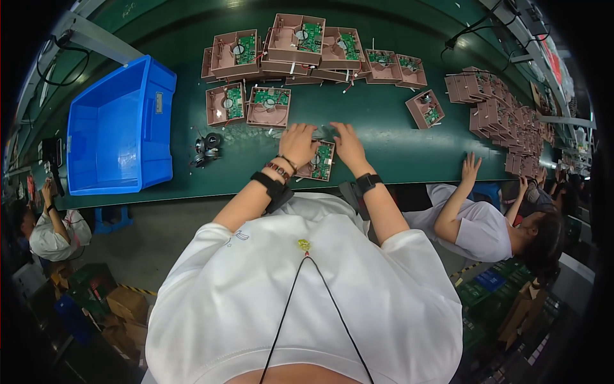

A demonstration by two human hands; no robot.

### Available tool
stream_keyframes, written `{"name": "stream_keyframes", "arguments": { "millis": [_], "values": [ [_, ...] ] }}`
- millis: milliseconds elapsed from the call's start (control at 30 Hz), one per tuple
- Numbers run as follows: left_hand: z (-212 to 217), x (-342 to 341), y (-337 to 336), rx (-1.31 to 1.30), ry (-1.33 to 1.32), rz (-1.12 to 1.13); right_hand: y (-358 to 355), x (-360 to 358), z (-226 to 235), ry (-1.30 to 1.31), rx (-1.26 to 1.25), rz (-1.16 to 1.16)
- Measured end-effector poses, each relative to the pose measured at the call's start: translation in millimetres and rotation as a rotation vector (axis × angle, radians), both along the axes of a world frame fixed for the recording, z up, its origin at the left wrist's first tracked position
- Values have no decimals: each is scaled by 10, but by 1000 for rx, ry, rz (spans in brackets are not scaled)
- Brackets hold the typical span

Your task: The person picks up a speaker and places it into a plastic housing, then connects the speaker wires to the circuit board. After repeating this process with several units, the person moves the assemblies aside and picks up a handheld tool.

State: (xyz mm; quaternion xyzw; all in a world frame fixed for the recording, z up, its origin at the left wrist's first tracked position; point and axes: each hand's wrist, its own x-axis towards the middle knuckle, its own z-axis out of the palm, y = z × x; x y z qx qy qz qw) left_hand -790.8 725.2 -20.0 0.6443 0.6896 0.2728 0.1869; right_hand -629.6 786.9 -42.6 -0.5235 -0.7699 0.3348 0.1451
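Note:
A small pinkish-brown open box (324,168) lies on the green bench right in front of me, with a green circuit board inside it. My left hand (299,144) covers its far left part, fingers bent over it and pressed together, thumb toward the board. Part of the box is hidden under that hand. Just off the box's right wall is my right hand (350,147), its fingers stretched forward and apart, with nothing seen in them. Both wrists carry black bands.
A large blue bin (121,168) stands at left, with round dark-and-silver parts (206,150) beside it. Similar boxes (291,54) are piled at the back, and more stacks (502,118) stand at right. A co-worker (476,224) sits at right, one hand over the bench; another sits far left.

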Motion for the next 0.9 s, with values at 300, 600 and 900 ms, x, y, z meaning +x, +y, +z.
{"name": "stream_keyframes", "arguments": {
  "millis": [300,600,900],
  "values": [
    [-142,-37,165,-124,1,-118,177,29,66,-16,530,357],
    [234,-70,55,29,-249,-140,-38,-57,271,457,-276,8],
    [256,-102,-6,72,-296,-108,-105,-24,338,780,-534,-177]
  ]
}}
